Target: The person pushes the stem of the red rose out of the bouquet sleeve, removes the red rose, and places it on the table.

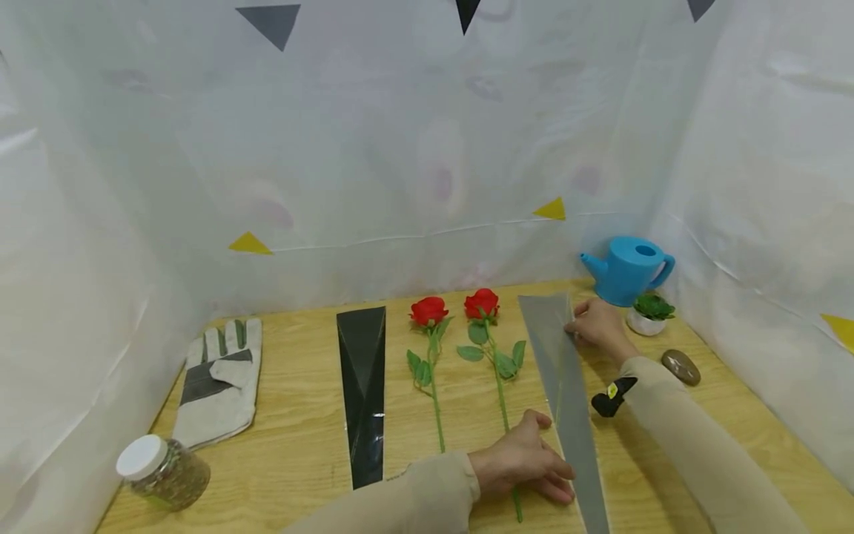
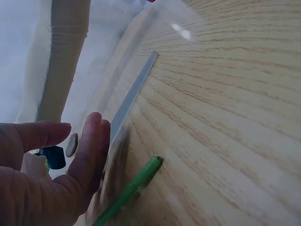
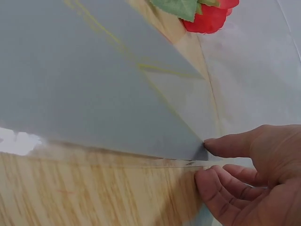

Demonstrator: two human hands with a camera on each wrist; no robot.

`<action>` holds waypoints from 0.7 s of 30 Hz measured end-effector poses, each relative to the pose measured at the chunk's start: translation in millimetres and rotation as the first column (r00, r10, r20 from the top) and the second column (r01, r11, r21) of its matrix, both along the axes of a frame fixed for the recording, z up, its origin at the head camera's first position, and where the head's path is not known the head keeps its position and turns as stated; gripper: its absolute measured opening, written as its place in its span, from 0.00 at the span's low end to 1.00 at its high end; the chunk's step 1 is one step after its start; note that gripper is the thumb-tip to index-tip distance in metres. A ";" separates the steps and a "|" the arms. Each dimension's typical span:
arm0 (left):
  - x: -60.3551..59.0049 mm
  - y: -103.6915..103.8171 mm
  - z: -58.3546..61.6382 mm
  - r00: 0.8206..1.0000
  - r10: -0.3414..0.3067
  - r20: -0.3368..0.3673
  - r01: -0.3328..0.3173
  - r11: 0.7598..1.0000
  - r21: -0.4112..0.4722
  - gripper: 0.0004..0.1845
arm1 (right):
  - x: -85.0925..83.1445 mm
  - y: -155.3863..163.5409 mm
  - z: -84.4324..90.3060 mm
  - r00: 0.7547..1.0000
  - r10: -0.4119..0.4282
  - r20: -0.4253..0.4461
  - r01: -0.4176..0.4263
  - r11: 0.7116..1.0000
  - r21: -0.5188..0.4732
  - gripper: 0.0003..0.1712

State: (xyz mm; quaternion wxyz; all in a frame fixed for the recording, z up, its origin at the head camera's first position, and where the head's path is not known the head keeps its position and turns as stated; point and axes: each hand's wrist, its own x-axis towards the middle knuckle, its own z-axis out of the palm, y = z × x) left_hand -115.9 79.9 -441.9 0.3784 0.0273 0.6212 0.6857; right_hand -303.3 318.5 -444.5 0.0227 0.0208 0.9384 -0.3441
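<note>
Grey sleeve (image 1: 565,386), long and tapered, lies flat on the bench (image 1: 300,445), wide end toward the back wall, narrow end toward the person. Right hand (image 1: 596,325) at the wide end's right corner: thumb tip touches the grey edge, fingers lightly curled just under the clear rim; a firm pinch cannot be told. Left hand (image 1: 523,463) near the narrow end, fingers straight and relaxed, tips resting on the sleeve's left edge, palm over the lower stem of a rose.

Just left of the sleeve, two red roses: right rose (image 1: 490,334), left rose (image 1: 430,334), stems toward the person. Further left, a black sleeve (image 1: 362,393), same shape. Far left, a work glove (image 1: 220,382) palm up; a jar (image 1: 162,472) with white lid at the front corner.

Right of the sleeve: blue watering can (image 1: 627,271), small potted plant (image 1: 650,313), a stone (image 1: 681,367).
</note>
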 end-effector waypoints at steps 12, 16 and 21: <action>-32.3 -26.6 35.0 0.931 -0.193 -0.310 0.192 0.981 -0.035 0.14 | 0.2 -4.1 26.8 0.999 0.052 -0.001 -0.052 0.999 -0.011 0.30; -49.6 -48.4 58.8 0.822 -0.205 -0.532 0.145 0.978 -0.151 0.10 | 3.4 -12.7 43.0 0.992 0.102 -0.079 -0.102 0.995 0.006 0.26; -71.5 -76.1 82.9 0.576 -0.237 -0.782 -0.048 0.946 -0.321 0.12 | 7.1 -29.1 62.4 0.973 0.178 -0.145 -0.160 0.979 0.128 0.28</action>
